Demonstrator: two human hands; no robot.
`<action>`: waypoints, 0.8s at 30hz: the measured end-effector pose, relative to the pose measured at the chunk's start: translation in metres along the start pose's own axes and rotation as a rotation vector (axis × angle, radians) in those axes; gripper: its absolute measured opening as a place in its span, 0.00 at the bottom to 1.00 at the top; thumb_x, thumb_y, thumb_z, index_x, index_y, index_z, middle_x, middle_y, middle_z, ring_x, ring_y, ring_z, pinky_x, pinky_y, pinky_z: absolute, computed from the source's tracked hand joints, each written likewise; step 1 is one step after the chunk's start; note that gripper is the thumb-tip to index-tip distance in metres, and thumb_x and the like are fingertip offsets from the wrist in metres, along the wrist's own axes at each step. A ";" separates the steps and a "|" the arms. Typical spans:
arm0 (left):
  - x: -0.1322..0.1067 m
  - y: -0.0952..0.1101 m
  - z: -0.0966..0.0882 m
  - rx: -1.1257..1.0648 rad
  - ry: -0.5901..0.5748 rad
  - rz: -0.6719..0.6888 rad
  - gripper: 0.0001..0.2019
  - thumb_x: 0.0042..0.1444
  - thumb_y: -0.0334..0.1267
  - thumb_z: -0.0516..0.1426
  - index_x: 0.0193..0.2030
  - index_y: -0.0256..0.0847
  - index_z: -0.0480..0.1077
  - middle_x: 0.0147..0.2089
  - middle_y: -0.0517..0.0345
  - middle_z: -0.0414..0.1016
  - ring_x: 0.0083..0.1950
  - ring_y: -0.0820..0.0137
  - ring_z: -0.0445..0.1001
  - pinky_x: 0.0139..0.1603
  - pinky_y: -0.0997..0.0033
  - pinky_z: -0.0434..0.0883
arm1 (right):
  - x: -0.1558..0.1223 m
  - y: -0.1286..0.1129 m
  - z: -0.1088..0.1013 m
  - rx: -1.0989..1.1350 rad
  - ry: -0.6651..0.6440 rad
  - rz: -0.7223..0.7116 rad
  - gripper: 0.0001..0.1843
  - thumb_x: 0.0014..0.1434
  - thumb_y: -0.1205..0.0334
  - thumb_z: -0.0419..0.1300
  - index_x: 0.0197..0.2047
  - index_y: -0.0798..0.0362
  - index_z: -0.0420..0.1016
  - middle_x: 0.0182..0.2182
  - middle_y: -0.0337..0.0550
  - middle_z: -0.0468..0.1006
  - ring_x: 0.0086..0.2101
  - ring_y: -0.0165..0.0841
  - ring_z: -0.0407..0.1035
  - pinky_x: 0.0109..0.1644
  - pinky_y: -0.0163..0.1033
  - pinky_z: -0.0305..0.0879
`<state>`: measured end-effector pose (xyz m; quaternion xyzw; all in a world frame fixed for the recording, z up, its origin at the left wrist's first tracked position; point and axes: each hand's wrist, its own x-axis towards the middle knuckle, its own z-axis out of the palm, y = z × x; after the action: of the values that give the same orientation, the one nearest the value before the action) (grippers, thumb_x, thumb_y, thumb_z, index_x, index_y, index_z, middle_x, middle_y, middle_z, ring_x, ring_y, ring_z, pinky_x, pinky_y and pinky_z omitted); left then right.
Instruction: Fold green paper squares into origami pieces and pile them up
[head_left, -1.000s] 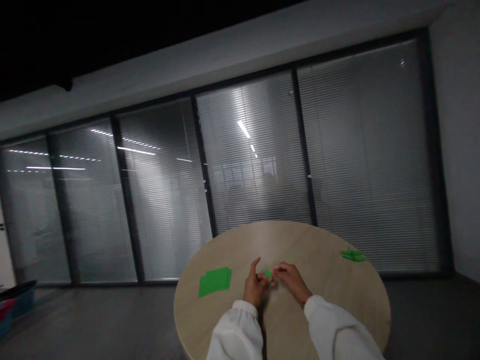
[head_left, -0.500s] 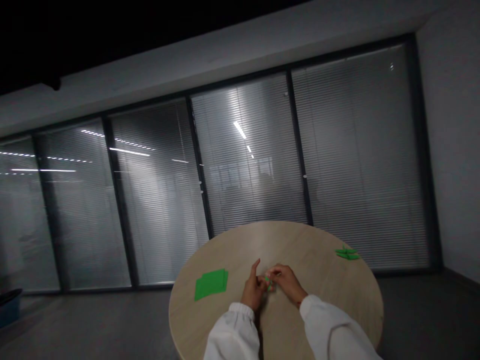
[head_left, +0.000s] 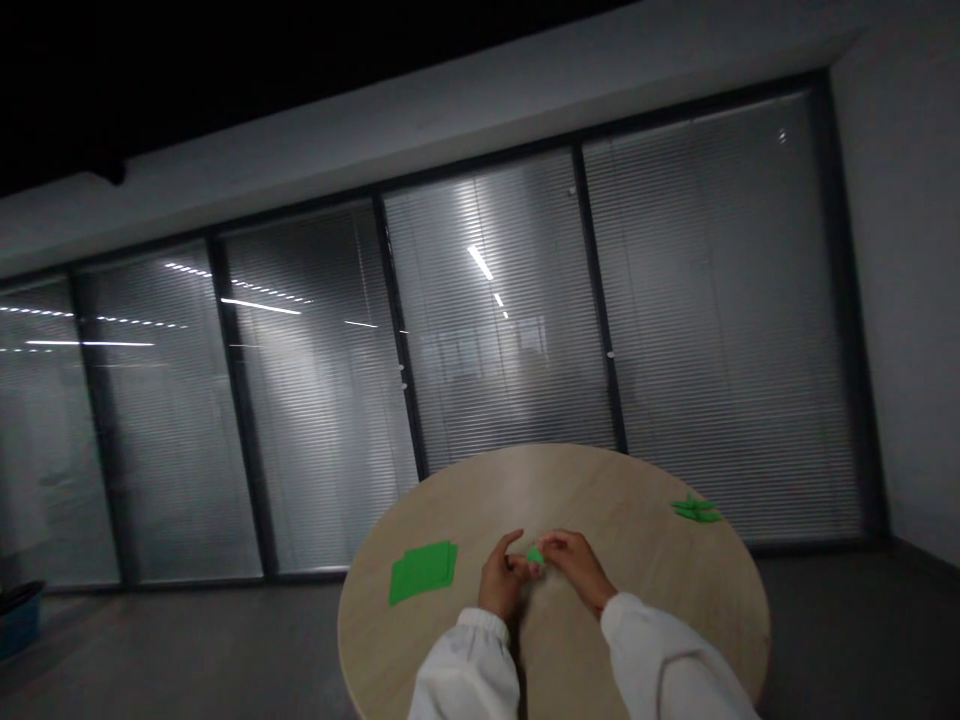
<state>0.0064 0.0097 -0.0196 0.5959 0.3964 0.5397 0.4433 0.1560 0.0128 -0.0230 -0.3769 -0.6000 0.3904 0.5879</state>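
A small folded piece of green paper (head_left: 535,555) is held between my two hands, above the middle of the round table. My left hand (head_left: 504,575) grips it from the left, with the index finger raised and curved. From the right, my right hand (head_left: 574,560) pinches the paper's other side with its fingertips. The paper's lower part is hidden by the fingers. To the left, several flat green paper sheets (head_left: 422,572) lie in a slightly uneven stack. Folded green paper pieces (head_left: 695,509) rest near the table's right edge.
The round wooden table (head_left: 637,640) has a pale top. Behind it stands a glass partition with blinds (head_left: 495,400) and dark frames. A blue bin (head_left: 20,620) sits on the floor at the far left.
The green paper has turned and shows a larger face between my fingers. My left index finger has come down a little and bent. The stack and folded pieces stay put.
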 end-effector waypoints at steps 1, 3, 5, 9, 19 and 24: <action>0.002 0.000 -0.001 0.000 0.016 0.024 0.28 0.36 0.35 0.66 0.49 0.32 0.71 0.20 0.62 0.72 0.23 0.74 0.68 0.29 0.75 0.64 | 0.001 0.002 -0.001 0.025 0.008 0.017 0.14 0.45 0.51 0.62 0.26 0.54 0.76 0.23 0.41 0.78 0.28 0.35 0.70 0.33 0.37 0.64; 0.005 -0.001 -0.005 0.016 0.050 0.067 0.22 0.37 0.37 0.65 0.42 0.32 0.74 0.20 0.62 0.71 0.23 0.75 0.67 0.27 0.76 0.62 | 0.003 0.005 -0.001 0.073 0.006 0.040 0.13 0.43 0.51 0.62 0.26 0.54 0.74 0.22 0.39 0.76 0.26 0.34 0.69 0.31 0.36 0.63; 0.007 -0.001 -0.008 0.022 0.077 0.090 0.19 0.37 0.39 0.65 0.38 0.33 0.75 0.18 0.63 0.69 0.22 0.76 0.65 0.25 0.76 0.61 | 0.004 0.007 -0.001 0.125 -0.014 0.048 0.13 0.43 0.52 0.63 0.26 0.53 0.73 0.21 0.38 0.75 0.25 0.33 0.68 0.31 0.35 0.63; 0.010 -0.004 -0.010 -0.041 0.059 0.038 0.21 0.35 0.45 0.66 0.35 0.32 0.76 0.18 0.63 0.68 0.21 0.76 0.65 0.24 0.76 0.62 | 0.005 0.012 0.001 0.176 -0.046 0.076 0.14 0.42 0.52 0.64 0.28 0.54 0.72 0.21 0.40 0.75 0.24 0.32 0.68 0.29 0.35 0.61; 0.012 -0.010 -0.011 -0.113 0.067 -0.051 0.19 0.36 0.44 0.67 0.34 0.33 0.76 0.24 0.54 0.77 0.24 0.70 0.74 0.28 0.72 0.71 | 0.003 0.008 0.001 0.149 -0.023 0.067 0.11 0.42 0.56 0.63 0.27 0.55 0.72 0.22 0.42 0.76 0.25 0.34 0.69 0.29 0.36 0.60; 0.011 -0.008 -0.011 -0.195 0.060 -0.087 0.21 0.36 0.46 0.67 0.35 0.33 0.75 0.25 0.53 0.77 0.26 0.68 0.76 0.30 0.71 0.73 | 0.002 0.006 0.002 0.116 0.004 0.052 0.12 0.42 0.55 0.62 0.27 0.55 0.72 0.21 0.40 0.75 0.24 0.33 0.68 0.29 0.35 0.60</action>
<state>-0.0033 0.0238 -0.0234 0.5158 0.3805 0.5736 0.5101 0.1539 0.0170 -0.0273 -0.3585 -0.5651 0.4392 0.5994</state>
